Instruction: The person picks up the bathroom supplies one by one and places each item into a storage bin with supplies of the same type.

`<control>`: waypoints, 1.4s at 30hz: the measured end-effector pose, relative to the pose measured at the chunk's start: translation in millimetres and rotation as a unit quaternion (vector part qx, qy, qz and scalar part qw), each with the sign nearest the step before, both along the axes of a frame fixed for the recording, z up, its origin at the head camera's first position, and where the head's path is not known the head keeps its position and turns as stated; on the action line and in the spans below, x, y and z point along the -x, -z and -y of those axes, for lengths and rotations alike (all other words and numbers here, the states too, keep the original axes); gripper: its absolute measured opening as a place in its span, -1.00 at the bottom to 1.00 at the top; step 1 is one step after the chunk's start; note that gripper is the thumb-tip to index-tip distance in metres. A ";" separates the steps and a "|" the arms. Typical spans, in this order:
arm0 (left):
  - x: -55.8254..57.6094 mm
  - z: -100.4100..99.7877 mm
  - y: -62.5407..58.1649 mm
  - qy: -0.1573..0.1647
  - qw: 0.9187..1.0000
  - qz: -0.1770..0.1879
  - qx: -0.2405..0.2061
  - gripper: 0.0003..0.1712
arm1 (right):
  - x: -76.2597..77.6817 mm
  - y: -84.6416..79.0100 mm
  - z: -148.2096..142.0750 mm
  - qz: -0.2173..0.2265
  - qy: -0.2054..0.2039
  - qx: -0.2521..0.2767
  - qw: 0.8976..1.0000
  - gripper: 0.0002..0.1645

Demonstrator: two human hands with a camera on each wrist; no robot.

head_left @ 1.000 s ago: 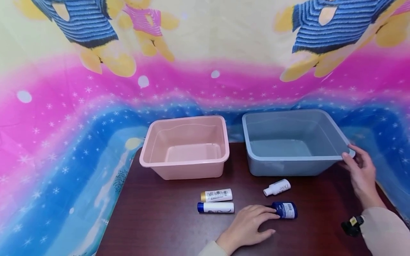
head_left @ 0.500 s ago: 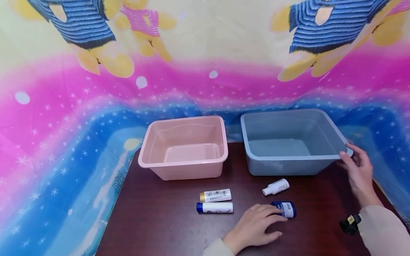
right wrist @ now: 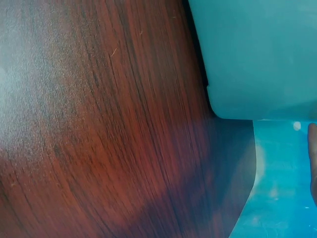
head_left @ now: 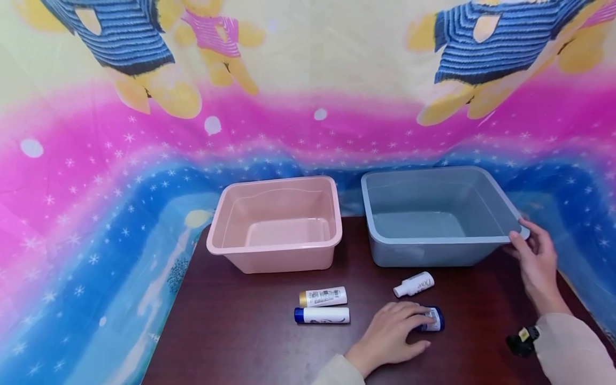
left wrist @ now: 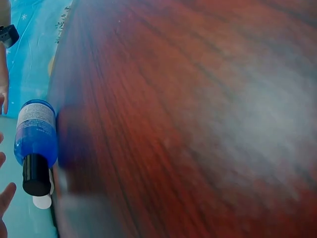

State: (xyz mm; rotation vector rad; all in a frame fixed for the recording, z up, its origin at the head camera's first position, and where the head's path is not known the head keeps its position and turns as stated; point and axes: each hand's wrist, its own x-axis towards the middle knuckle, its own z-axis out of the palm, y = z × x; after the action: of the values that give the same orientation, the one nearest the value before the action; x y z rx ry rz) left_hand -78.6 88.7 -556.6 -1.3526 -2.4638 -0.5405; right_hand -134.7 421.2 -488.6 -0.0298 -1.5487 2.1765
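By left hand point(head_left: 393, 332), blue bottle point(left wrist: 35, 141)

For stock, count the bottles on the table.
4: gold-capped bottle and blue-capped bottle before the pink tub; Dove bottle before the gray tub; navy bottle, partly hidden by the left hand.

Both sleeves point(head_left: 572, 347) are pale beige, with a black device point(head_left: 517, 345) bearing a yellow patch point(head_left: 523, 335) at the right cuff point(head_left: 546, 327).

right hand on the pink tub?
No, the right hand grips the near right corner of the gray-blue tub, while the pink tub stands apart from it.
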 end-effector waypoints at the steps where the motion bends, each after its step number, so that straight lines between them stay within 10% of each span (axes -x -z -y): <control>1: 1.0 -1.2 0.4 -0.002 1.000 0.007 -0.003 -0.49 | 0.1 0.1 0.3 0.001 0.000 -0.002 1.000 -0.46; 42: 18.4 -27.7 19.7 -0.041 0.991 0.129 0.015 -0.32 | 7.2 3.1 7.5 0.008 0.091 0.035 0.995 -0.52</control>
State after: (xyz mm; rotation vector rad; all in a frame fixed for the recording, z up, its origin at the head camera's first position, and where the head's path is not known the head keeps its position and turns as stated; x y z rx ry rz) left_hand -97.0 116.4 -576.2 -1.2560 -2.7283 -0.7005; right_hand -141.9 413.7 -491.7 -0.2039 -1.4191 2.0903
